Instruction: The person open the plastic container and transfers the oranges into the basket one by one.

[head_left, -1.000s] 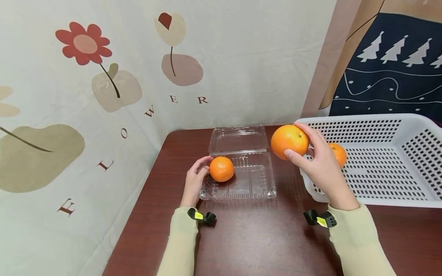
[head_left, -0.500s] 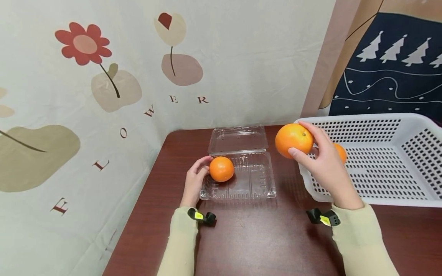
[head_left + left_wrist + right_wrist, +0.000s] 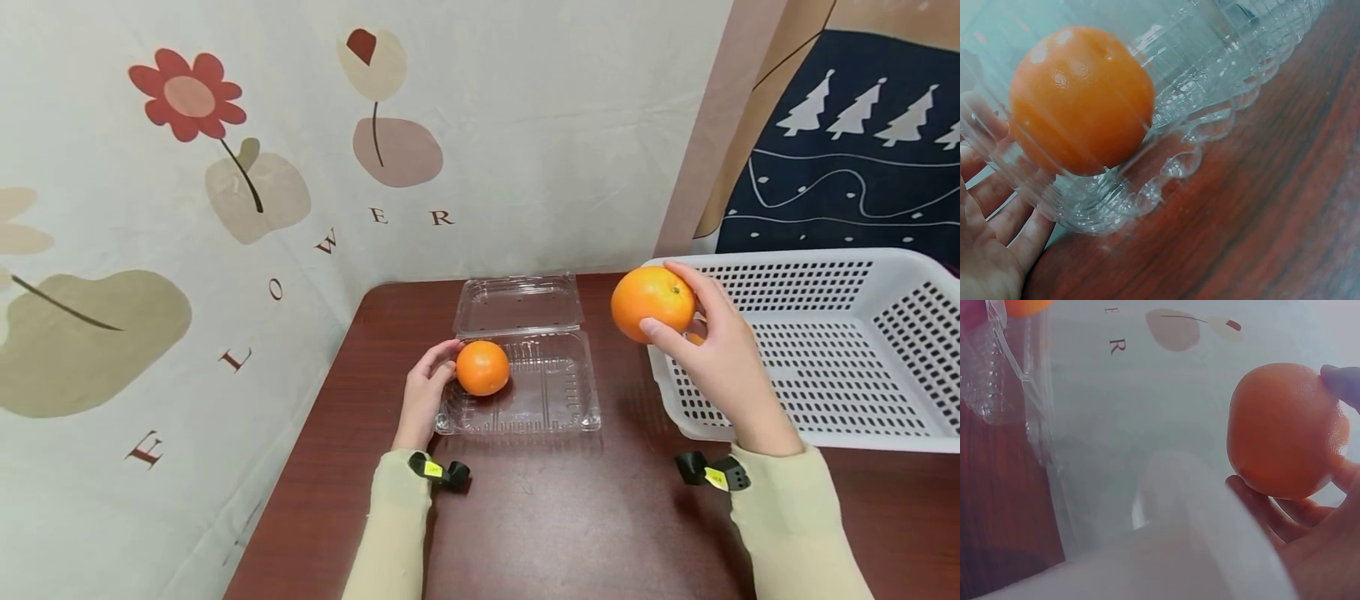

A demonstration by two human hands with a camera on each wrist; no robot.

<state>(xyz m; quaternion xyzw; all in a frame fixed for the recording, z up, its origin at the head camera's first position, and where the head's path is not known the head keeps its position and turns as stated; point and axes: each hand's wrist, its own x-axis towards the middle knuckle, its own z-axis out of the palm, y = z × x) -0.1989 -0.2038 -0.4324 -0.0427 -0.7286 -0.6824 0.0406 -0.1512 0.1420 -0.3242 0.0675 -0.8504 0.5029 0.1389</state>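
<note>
My right hand (image 3: 716, 362) holds an orange (image 3: 651, 302) in the air above the near-left corner of a white perforated basket (image 3: 847, 367). In the right wrist view, the thumb and fingers curve round that orange (image 3: 1285, 431). A hinged clear plastic box (image 3: 555, 392) lies with its lid spread back on the table. A second orange (image 3: 482, 368) sits in the box's left part. Against the box's left side rests my left hand (image 3: 426, 392). In the left wrist view, its fairly straight fingers (image 3: 1007, 215) touch the box wall.
Behind the right hand, a sliver of another orange (image 3: 696, 338) shows in the basket; the rest of it is hidden. The dark red-brown table (image 3: 517, 517) meets a flower-printed cloth (image 3: 525, 150) at the back and left.
My right hand has shifted a little to the right with its orange, now covering most of the orange in the basket. The left hand and the box stay where they were.
</note>
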